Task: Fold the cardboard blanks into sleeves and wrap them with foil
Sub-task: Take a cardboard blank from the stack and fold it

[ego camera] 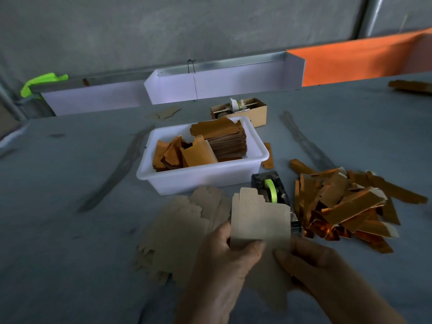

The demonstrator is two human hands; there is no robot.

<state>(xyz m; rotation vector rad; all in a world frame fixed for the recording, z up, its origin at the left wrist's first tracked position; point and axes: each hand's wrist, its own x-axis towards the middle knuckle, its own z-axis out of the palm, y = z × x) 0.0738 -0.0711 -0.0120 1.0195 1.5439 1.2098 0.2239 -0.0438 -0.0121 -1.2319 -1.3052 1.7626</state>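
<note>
A cardboard blank (259,218), not yet folded, is being pinched by both hands, left (224,260) and right (313,265), above the desk (70,206), while many wrapped sleeves (346,206) are lying right, more blanks (182,228) waiting.

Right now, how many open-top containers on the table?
2: white plastic tub at centre, holding foil pieces; small cardboard box just behind its far right corner. None seem hidden.

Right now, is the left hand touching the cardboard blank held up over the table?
Touching. The head view shows the left hand pinching the cardboard blank at its lower left edge, thumb across its face.
</note>
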